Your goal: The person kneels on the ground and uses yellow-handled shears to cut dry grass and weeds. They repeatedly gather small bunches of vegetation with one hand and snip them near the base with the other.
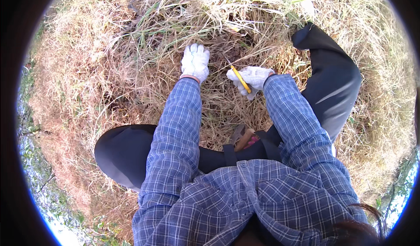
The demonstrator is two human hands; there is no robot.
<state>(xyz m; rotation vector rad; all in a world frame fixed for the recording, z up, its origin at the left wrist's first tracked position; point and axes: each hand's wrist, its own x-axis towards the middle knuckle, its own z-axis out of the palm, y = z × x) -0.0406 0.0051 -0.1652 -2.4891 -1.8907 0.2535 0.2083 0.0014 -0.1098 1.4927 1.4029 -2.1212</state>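
My left hand [195, 61], in a white knit glove, is low in the dry grass [137, 91] with its knuckles up and fingers curled. Its fingertips are hidden, so whether grass is gripped cannot be told. To its right, my gloved right hand [254, 77] grips a slim yellow-handled tool [240, 78]. A thin dark metal end of that tool points up and left, towards a patch of bare brown soil and flattened stems [229, 50] between and just beyond the two hands.
Longer greenish grass blades [183, 13] lean across the ground ahead. My bent legs in black trousers flank the spot, the left knee [124, 154] and right knee [344, 78]. Near my lap lie a brown wooden piece [244, 139] and a grey metal piece [237, 131]. Leafy shrubs [42, 177] edge the left.
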